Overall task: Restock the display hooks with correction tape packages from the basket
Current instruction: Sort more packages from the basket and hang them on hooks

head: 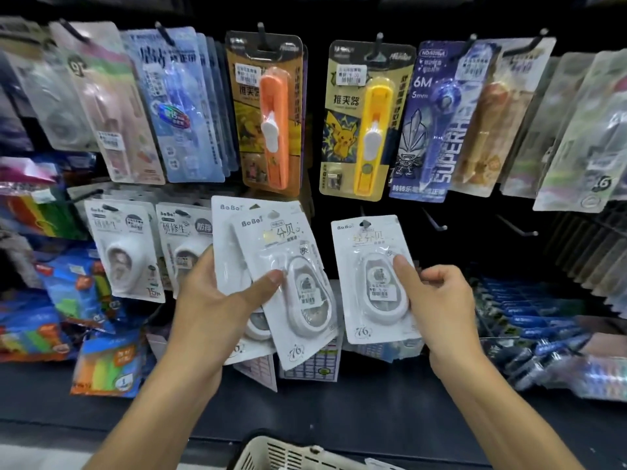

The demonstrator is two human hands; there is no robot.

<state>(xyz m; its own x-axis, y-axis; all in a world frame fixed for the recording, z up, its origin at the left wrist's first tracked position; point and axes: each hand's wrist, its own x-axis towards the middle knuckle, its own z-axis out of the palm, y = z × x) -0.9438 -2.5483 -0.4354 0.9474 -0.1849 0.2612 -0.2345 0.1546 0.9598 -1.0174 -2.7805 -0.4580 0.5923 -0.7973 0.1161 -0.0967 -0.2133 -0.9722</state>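
1. The right hand pinches a single correction tape package, thumb on the blister front and curled fingers at its right edge; the card's hang hole sits at the tip of a lower display hook.
2. The left hand has a closed grip on a fanned stack of packages, thumb across the front card, fingers hidden behind.
3. These packs look light; the card is probably thin and bendy, the clear blister slick and easily dented. Holding low on the card edge, beside the blister, likely gives best control of the hole.
4. The basket sits at the bottom edge below the hands; only its slatted rim shows, so its contents cannot be told.
5. Two bare hooks stand just right of the package.
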